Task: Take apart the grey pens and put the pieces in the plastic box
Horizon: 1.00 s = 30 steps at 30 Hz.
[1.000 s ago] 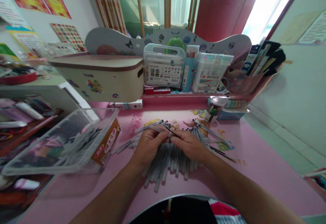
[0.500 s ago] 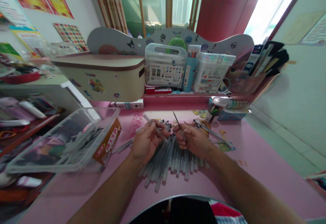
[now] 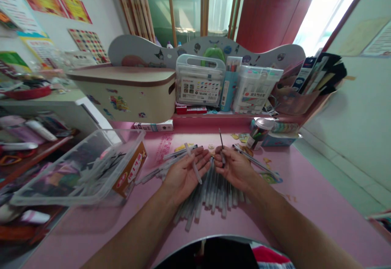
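My left hand (image 3: 181, 180) is turned palm up with its fingers stretched out. Across its palm and fingers lies a translucent pen barrel (image 3: 196, 169), held near the thumb. My right hand (image 3: 237, 170) is closed in a pinch around a thin dark pen refill (image 3: 221, 137), whose tip points up. Its lower end is hidden in the fingers. Below both hands, a fanned pile of clear pens (image 3: 210, 201) covers part of the pink desk (image 3: 293, 220). More pens (image 3: 157, 171) lie beyond my left hand, and a few (image 3: 258, 162) lie beyond the right.
To the left stands a clear plastic bin (image 3: 64, 199) with white and dark thin pieces inside. A lidded cream box (image 3: 128, 98), a marker case (image 3: 200, 83) and another pen case (image 3: 256, 89) line the shelf. A clear jar (image 3: 259, 132) stands at the back right.
My left hand has opened out flat, and the pen barrel now lies across it more upright. My right hand has shifted slightly right, with the refill turned nearer vertical.
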Available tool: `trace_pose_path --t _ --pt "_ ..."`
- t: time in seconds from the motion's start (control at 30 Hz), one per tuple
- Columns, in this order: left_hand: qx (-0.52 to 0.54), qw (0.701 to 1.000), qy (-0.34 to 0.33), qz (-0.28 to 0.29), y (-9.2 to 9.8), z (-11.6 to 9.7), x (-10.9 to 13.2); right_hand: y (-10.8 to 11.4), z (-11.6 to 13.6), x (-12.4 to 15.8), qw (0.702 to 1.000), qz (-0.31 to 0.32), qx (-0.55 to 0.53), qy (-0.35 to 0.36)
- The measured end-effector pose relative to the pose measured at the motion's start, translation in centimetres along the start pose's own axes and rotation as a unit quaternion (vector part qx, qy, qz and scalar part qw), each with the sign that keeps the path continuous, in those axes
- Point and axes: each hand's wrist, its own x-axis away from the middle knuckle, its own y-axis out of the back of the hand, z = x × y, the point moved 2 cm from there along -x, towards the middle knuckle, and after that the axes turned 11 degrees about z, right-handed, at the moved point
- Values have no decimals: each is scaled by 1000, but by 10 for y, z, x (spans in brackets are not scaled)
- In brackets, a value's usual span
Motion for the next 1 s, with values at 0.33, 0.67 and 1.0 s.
trace_pose_path --t 0.33,0.67,1.0 --pt "41 996 66 49 -5 19 5 -4 -7 3 965 -17 229 127" --pt "131 990 35 -25 -17 32 3 -23 -29 8 741 13 618 262" --pt "135 990 -8 -29 -10 33 -2 -20 -24 11 730 66 607 306"
